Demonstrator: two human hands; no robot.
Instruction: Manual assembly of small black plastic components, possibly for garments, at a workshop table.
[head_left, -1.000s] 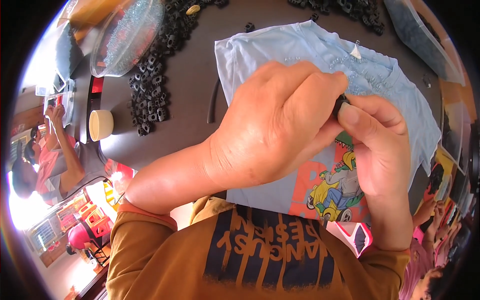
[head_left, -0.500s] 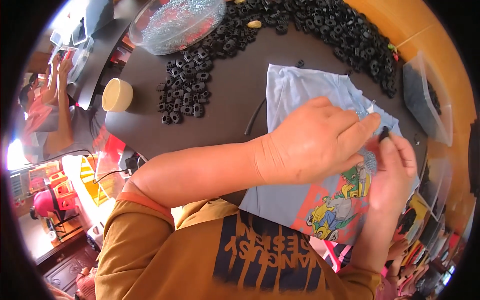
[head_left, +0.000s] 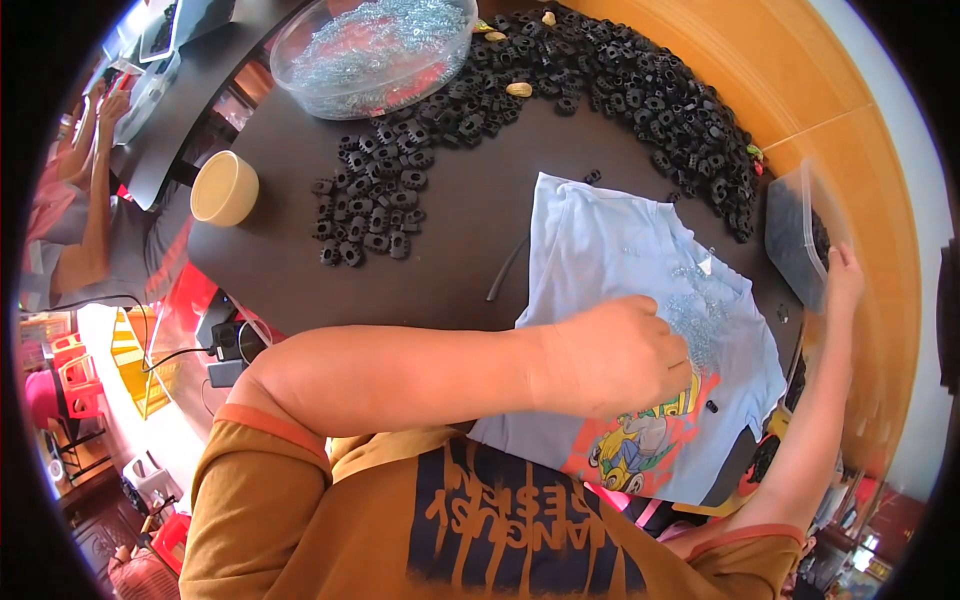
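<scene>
A light blue T-shirt [head_left: 600,250] with a cartoon print lies spread over the table's near edge. My left hand [head_left: 620,360] is curled closed above it, its fingertips hidden, beside a scattered heap of small shiny metal springs [head_left: 700,315]. A tiny white piece [head_left: 705,266] sits at the heap's far side. One small black plastic piece [head_left: 712,406] rests on the shirt near the print. Far to the right, my right hand [head_left: 845,278] is raised at the side of a clear plastic bin [head_left: 795,235] with dark contents; whether its fingers hold anything is unclear.
Many toothed black plastic pieces [head_left: 660,100] curve along the back, with a smaller group [head_left: 370,200] at left. A clear round tub [head_left: 375,100] of springs stands behind that group. A cream cup [head_left: 224,189] is near the left edge. Another person's arm [head_left: 97,165] shows at far left.
My hands were together over the shirt, the right pinching a small black piece. Now they are apart: the right has moved out to the bin, and the left is closed nearer me. The view has shifted.
</scene>
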